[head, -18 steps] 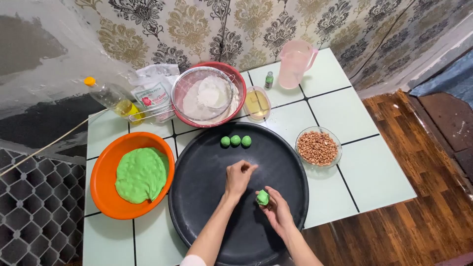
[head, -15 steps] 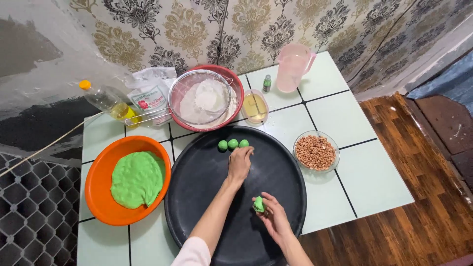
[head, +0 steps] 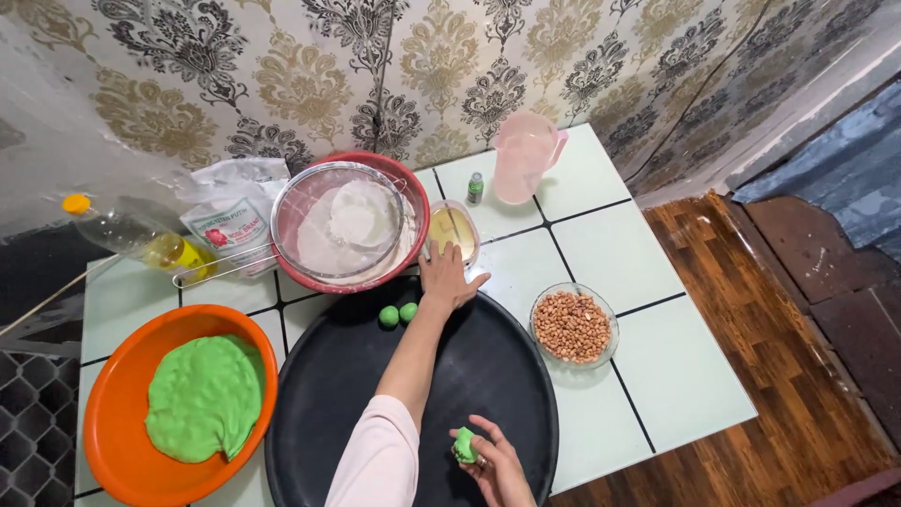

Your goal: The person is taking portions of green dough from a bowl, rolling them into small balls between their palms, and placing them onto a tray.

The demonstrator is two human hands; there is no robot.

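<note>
My left hand [head: 448,278] reaches across the far rim of the big black round tray [head: 488,376], fingers spread, touching the small glass bowl of yellowish liquid [head: 452,230]. Two green dough balls [head: 398,314] lie on the tray just left of that hand; whether a third lies under it I cannot tell. My right hand [head: 493,462] is near the tray's front edge, pinching a small piece of green dough [head: 464,445]. An orange bowl [head: 113,422] at the left holds a flat mass of green dough [head: 205,397].
A red bowl with a wire sieve of white flour [head: 347,221] stands behind the tray. A glass bowl of peanuts [head: 573,326] is to the right, with a pink jug [head: 522,157], a small green bottle [head: 476,188], an oil bottle [head: 131,235] and a flour bag [head: 230,211] along the back. Table edge and wooden floor lie right.
My left hand has moved from the middle of the tray up past the dough balls to the small glass bowl. My right hand keeps the green dough piece.
</note>
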